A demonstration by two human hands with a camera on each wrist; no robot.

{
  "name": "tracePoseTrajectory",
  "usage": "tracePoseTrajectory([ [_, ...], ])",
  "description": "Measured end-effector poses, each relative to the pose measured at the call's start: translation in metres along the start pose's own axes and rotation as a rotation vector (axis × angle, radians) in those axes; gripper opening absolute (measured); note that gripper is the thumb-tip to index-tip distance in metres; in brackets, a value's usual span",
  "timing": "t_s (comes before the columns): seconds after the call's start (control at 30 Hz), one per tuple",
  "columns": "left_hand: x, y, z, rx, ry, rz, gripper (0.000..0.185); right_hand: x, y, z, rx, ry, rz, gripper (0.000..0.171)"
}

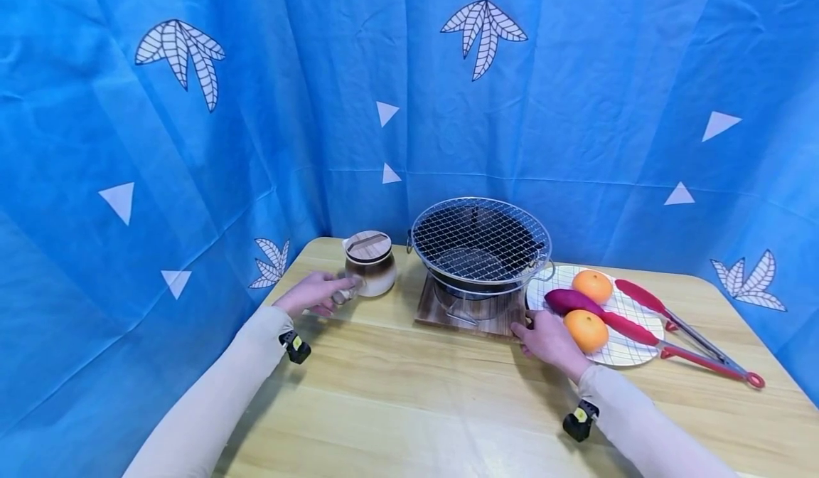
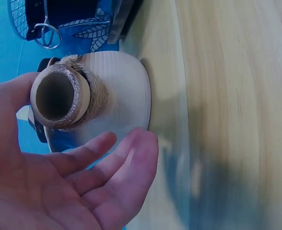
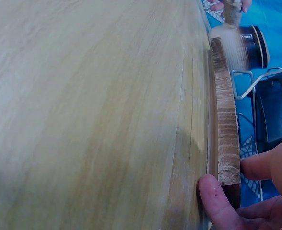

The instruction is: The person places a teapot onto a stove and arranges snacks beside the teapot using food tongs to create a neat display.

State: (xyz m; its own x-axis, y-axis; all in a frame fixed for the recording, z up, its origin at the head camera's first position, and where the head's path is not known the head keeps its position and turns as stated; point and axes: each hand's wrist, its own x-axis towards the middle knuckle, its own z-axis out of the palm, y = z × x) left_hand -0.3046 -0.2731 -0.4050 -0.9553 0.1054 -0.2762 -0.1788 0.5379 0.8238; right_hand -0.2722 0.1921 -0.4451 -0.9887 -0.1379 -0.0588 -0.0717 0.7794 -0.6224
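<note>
A small cream-and-brown ceramic pot (image 1: 371, 270) with a wooden lid stands at the table's back left. Its hollow, rope-wrapped side handle (image 2: 59, 96) points toward my left hand (image 1: 323, 294). That hand is cupped loosely about the handle, thumb beside it and fingers (image 2: 124, 151) relaxed beneath, without closing on it. A round black charcoal grill (image 1: 480, 245) with a wire mesh top sits on a wooden board (image 1: 467, 319). My right hand (image 1: 532, 333) pinches the board's near right corner (image 3: 226, 158), thumb (image 3: 212, 197) against its edge and a finger on top.
Right of the grill, a white plate (image 1: 623, 353) holds two oranges (image 1: 586, 329) and a purple sweet potato (image 1: 569, 299). Red tongs (image 1: 678, 336) lie across the plate's right side onto the wooden table (image 1: 397, 392). Blue patterned cloth hangs behind and to both sides.
</note>
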Motion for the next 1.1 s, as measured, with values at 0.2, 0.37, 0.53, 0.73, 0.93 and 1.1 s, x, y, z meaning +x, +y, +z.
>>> tracePoseTrajectory([
  [0.2,0.005,-0.006,0.003,-0.147,-0.064,-0.05,0.051,0.0,0.0,0.0,-0.004,0.004,-0.01,0.031],
  [0.37,0.011,-0.011,0.005,-0.283,-0.117,-0.09,0.046,0.0,0.001,0.0,0.0,0.002,-0.007,0.033],
  [0.53,0.014,-0.012,0.005,-0.4,-0.154,-0.113,0.042,0.001,0.001,0.0,-0.008,0.01,-0.009,0.034],
  [0.73,0.013,-0.012,0.005,-0.529,-0.205,-0.115,0.047,0.002,0.002,0.001,-0.006,0.003,-0.001,0.036],
  [0.93,0.012,-0.013,0.006,-0.643,-0.25,-0.108,0.045,0.001,0.002,0.001,-0.013,0.008,-0.006,0.036],
  [1.1,0.011,-0.01,0.006,-0.734,-0.25,-0.126,0.041,0.001,0.002,0.001,0.0,0.002,-0.005,0.044],
])
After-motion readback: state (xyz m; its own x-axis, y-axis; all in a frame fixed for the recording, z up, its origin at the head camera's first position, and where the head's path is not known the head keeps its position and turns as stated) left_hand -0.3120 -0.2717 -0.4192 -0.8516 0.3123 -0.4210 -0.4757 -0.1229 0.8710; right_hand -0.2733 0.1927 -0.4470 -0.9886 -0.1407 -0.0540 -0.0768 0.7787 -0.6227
